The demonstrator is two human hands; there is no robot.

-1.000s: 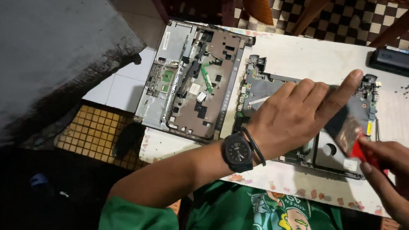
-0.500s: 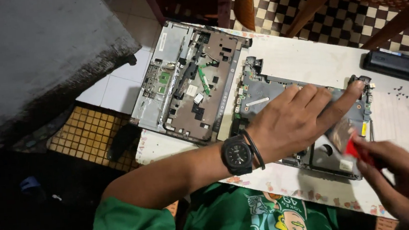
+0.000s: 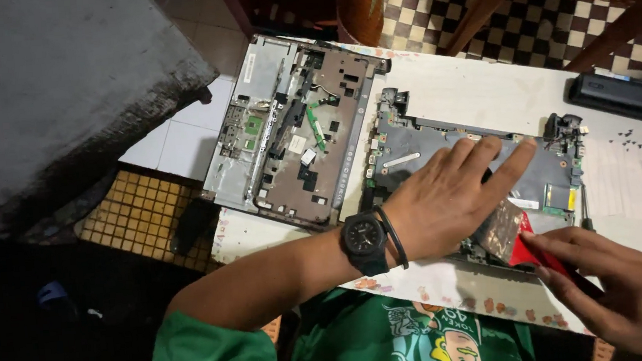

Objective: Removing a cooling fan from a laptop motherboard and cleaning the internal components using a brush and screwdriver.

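Note:
A bare laptop motherboard (image 3: 426,144) lies flat on the white table (image 3: 483,89). My left hand (image 3: 454,192), with a black watch and bands at the wrist, presses flat on the board, fingers spread toward the right. My right hand (image 3: 617,294) at the lower right grips a red-handled tool (image 3: 532,251) whose tip meets the board's near edge by a shiny copper-coloured part (image 3: 499,227). To the left, an opened laptop bottom case (image 3: 293,129) with a small green board hangs partly over the table's left edge.
A black laptop battery (image 3: 627,95) lies at the table's far right, with several tiny dark screws (image 3: 631,138) scattered near it. A thin screwdriver (image 3: 585,211) rests right of the motherboard. Wooden chair legs and checkered floor lie beyond; tiled floor drops off at the left.
My left hand has stayed pressed on the motherboard with its fingers shifting slightly. My right hand with the red tool has moved in closer to the board's near edge.

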